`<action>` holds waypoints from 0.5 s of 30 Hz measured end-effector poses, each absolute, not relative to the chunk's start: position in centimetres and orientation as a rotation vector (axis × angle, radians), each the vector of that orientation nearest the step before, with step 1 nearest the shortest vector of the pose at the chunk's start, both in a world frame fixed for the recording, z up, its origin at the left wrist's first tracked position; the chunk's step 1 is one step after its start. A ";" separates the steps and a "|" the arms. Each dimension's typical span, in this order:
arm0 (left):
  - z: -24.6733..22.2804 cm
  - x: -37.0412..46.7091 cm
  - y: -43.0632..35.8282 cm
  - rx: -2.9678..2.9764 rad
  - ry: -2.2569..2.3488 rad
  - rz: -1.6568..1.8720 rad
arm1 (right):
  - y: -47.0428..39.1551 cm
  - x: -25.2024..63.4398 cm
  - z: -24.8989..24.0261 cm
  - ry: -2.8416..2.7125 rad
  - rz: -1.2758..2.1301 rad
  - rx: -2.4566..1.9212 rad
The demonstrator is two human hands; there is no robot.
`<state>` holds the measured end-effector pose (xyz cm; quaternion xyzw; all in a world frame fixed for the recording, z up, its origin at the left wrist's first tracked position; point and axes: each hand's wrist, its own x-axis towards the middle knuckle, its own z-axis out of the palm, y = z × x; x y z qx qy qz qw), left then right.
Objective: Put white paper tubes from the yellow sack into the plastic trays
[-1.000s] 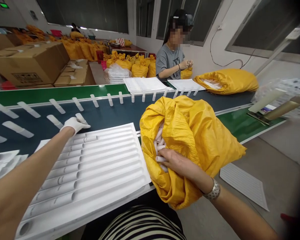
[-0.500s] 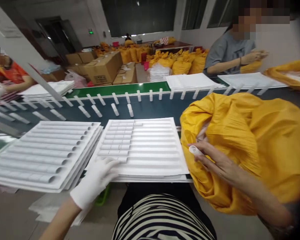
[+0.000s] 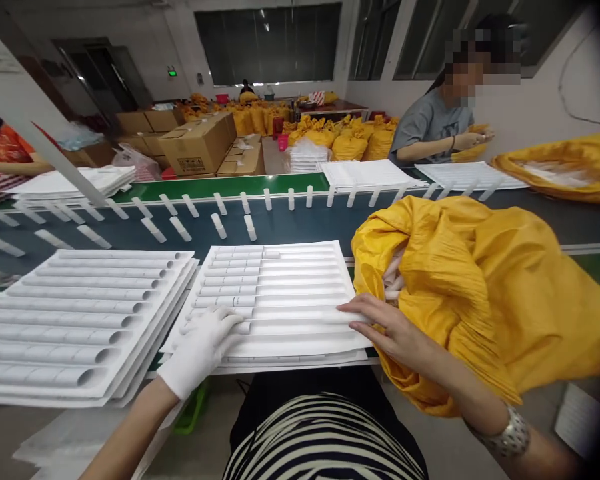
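A white tray [image 3: 300,343] with long parallel grooves lies in front of me, short white tubes [image 3: 230,281] lined up in the left part of its rows. My left hand [image 3: 200,341], in a white glove, rests over the near-left rows, fingers stretched across the tubes there. At the tray's right side, my bare right hand [image 3: 387,327] pinches a white tube [image 3: 343,313] that lies low along a groove near the front; its outline is blurred. Beside that hand, a yellow sack [image 3: 460,280] stands open, with more white tubes [image 3: 394,277] inside its mouth.
On the left is a stack of grooved trays [image 3: 80,313], the top one full of tubes. Behind runs a dark conveyor belt [image 3: 290,223] carrying white tubes. Across it, a person in grey [image 3: 425,127] works by another yellow sack [image 3: 575,160]; someone in orange [image 3: 5,147] is at left.
My right hand has moved left and down from the sack's mouth to the tray with the tube. My left hand has stayed at the near-left rows. The view has shifted slightly.
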<state>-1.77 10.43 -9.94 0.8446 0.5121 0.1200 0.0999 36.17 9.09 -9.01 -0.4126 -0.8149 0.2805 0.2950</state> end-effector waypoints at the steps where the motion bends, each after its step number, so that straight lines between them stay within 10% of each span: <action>1: -10.1 -1.9 10.6 2.513 1.542 0.340 | 9.0 35.9 -9.1 -2.149 0.752 -1.082; 15: -6.4 7.6 7.1 1.842 1.146 0.628 | 8.4 33.7 -7.5 -1.931 0.816 -1.098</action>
